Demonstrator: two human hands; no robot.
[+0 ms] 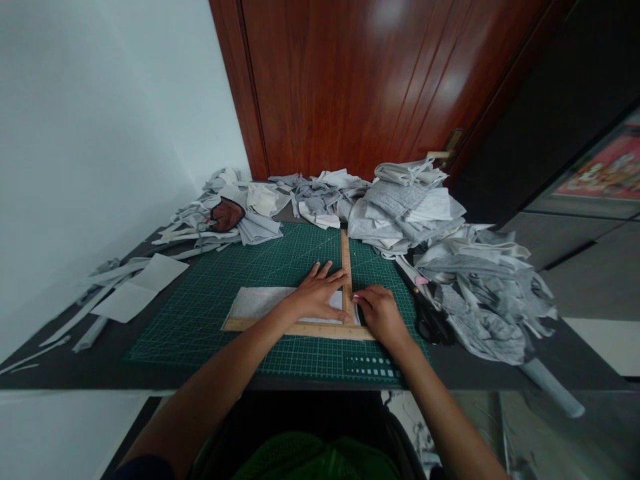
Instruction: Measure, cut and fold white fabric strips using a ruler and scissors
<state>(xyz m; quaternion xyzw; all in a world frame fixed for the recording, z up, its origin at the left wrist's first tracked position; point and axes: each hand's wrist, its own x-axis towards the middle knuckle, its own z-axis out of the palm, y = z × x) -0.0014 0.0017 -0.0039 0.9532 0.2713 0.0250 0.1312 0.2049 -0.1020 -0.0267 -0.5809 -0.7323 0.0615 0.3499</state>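
Observation:
A wooden L-shaped ruler (300, 329) lies on a piece of light grey cloth (260, 301), its long arm along the cloth's near edge and its other arm pointing away from me. My left hand (320, 293) rests flat with fingers spread, pressing on the cloth and the upright arm of the ruler. Just right of that arm, my right hand (381, 310) is closed in a pinch on a small pinkish piece (356, 297); its exact kind is too small to tell. Both cloth and ruler lie on a green cutting mat (210, 287).
Black-handled scissors (431, 320) lie at the mat's right edge, beside a large heap of grey cloth (405, 207). More scraps (320, 197) line the back. Cloth strips (100, 307) and a white sheet (140, 290) lie left. A brown door (340, 87) stands behind the table.

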